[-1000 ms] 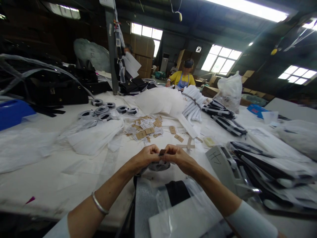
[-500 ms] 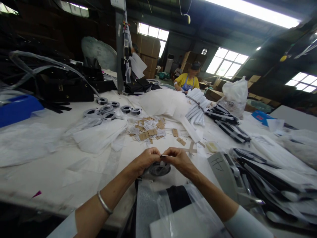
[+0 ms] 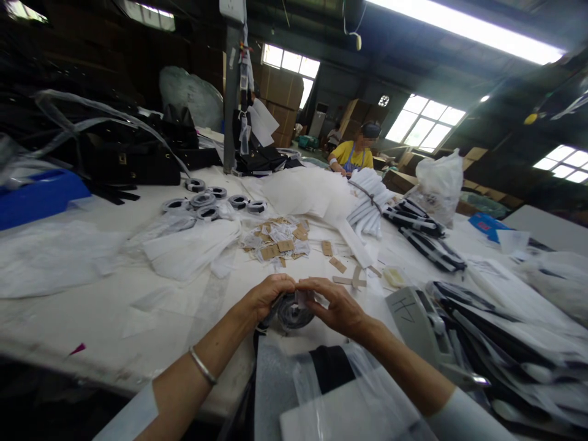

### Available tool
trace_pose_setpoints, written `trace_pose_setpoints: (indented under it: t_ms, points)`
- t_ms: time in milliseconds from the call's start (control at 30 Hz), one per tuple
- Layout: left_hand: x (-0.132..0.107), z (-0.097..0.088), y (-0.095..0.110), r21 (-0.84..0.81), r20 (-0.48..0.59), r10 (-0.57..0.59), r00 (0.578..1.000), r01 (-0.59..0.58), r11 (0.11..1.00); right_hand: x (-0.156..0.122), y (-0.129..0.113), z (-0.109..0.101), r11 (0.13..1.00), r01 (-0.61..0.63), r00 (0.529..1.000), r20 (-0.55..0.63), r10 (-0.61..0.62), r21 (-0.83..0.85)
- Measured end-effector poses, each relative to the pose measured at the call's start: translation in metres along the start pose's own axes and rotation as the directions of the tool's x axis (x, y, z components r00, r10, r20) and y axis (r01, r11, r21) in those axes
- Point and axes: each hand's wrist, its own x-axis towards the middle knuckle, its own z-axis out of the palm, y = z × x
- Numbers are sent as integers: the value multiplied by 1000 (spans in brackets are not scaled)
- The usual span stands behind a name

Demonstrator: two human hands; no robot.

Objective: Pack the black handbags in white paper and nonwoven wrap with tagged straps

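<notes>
My left hand (image 3: pixel 269 294) and my right hand (image 3: pixel 333 306) meet over the white table (image 3: pixel 82 318) near its front edge. Both curl around a dark coiled strap roll (image 3: pixel 294 311) that lies on the table between them. The left hand's fingers are closed over the roll's top left. The right hand's thumb and fingers pinch at something small above the roll, too small to name. A silver bangle (image 3: pixel 202 366) circles my left wrist. In front of my arms lies a clear plastic bag (image 3: pixel 331 392) with a black item inside.
Several more strap rolls (image 3: pixel 209 202) sit at mid-left beside white cloth bags (image 3: pixel 188 251). Brown and white paper tags (image 3: pixel 278 239) are heaped in the middle. Black-and-white bagged goods (image 3: pixel 500 331) crowd the right. A person in yellow (image 3: pixel 353 156) works at the far side.
My hands have lowered onto the strap roll; the small brown piece held up between them a second ago no longer shows. The camera has tilted slightly.
</notes>
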Motion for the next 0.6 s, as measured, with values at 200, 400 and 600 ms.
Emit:
trace_pose_setpoints:
  t_ms: [200, 400, 600]
  points:
    - [0, -4, -1, -52, -11, 2, 1000, -3, 999, -1, -3, 6, 996, -51, 999, -11, 52, 67]
    - [-2, -5, -2, -97, 14, 3, 1000, -1, 995, -1, -4, 7, 977, -169, 985, 6, 170, 127]
    - [-4, -2, -2, -136, 59, -1, 998, 9, 991, 0, -3, 23, 984, -153, 970, -178, 167, 91]
